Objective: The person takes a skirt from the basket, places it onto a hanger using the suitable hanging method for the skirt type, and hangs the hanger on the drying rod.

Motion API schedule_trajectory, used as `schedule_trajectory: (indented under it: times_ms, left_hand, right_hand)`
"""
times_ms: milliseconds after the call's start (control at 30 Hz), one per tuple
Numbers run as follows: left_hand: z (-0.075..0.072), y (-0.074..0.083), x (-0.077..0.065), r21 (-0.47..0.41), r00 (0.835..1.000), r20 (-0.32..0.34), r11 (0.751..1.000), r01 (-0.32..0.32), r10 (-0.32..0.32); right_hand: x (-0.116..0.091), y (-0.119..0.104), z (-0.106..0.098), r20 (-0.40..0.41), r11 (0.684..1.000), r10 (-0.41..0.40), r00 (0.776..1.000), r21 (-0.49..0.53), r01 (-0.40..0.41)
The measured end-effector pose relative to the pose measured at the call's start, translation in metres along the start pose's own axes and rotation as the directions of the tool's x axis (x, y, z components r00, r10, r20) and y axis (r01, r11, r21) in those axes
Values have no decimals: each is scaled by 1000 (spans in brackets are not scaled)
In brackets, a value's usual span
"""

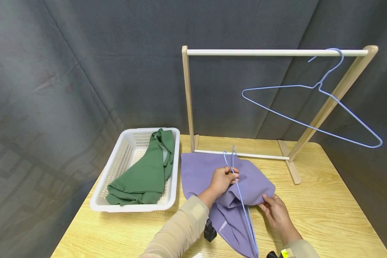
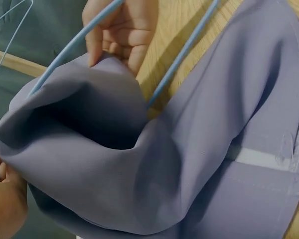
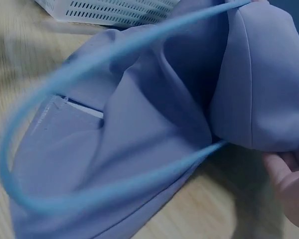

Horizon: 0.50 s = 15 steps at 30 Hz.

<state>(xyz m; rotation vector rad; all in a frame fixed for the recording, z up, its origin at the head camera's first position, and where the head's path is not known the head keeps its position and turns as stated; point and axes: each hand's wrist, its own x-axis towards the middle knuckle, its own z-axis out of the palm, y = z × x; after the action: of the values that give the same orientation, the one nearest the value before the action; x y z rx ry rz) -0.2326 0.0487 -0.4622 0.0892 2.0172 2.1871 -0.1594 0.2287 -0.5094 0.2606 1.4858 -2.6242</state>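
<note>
A purple garment lies bunched on the table, its inside opening showing in the left wrist view. A light blue wire hanger runs across it, with its hook toward the rack and one end near the front. My left hand pinches the hanger near its neck together with some of the purple fabric. On the other side, my right hand pinches the garment's edge between thumb and fingers, lifting a fold beside the hanger. In the right wrist view, the hanger's rounded end passes over the cloth.
A wooden rack with a white top bar stands behind. A second blue hanger hangs from its right end. On the left sits a white basket with a green garment inside. Dark curtain backs the table.
</note>
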Motion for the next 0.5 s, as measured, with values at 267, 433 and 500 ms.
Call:
schedule_trajectory:
  times_ms: [267, 433, 500]
  left_hand:
    - [-1, 5, -2, 251, 994, -16, 963, -101, 109]
    - [-2, 8, -4, 333, 991, -9, 935, -121, 131]
    - [-3, 8, -5, 347, 990, -2, 929, -131, 140]
  right_hand:
    - [15, -5, -6, -52, 979, -65, 997, -195, 54]
    - [18, -11, -10, -69, 965, -64, 996, -260, 44]
    - [10, -24, 2, -113, 961, -52, 992, -275, 19]
